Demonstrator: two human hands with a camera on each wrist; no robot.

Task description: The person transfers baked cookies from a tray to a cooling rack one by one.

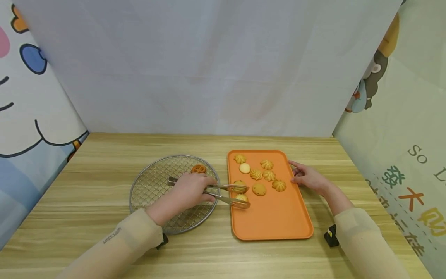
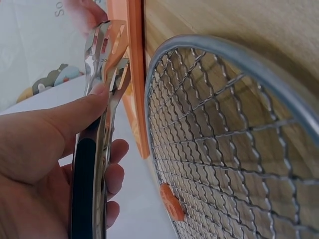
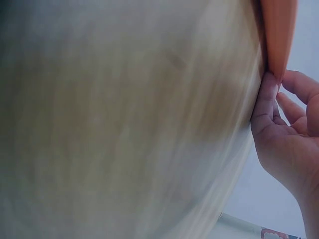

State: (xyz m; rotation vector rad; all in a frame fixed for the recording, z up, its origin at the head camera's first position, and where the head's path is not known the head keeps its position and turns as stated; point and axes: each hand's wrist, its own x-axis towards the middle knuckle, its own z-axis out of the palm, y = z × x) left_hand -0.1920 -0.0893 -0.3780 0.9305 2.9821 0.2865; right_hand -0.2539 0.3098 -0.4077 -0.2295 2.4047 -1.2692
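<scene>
My left hand (image 1: 189, 190) holds metal tongs (image 1: 230, 200) above the right side of a round wire rack (image 1: 150, 190). The tongs' tips are apart over the left side of an orange tray (image 1: 271, 223). One arm overlaps a round cookie (image 1: 239, 184); another cookie (image 1: 242, 197) shows between the tips, and contact cannot be made out. In the left wrist view, thumb and fingers wrap the tongs' dark-sided handle (image 2: 85, 174). My right hand (image 1: 310, 179) pinches the tray's right rim, thumb and fingers on the edge (image 3: 279, 35) in the right wrist view.
Several other cookies, such as a swirled one (image 1: 256, 174) and a dotted one (image 1: 259, 189), lie on the tray's upper half. A brown pretzel-shaped cookie (image 1: 198, 169) sits on the rack. A pale curtain (image 1: 216, 77) hangs behind the wooden table (image 1: 104, 155).
</scene>
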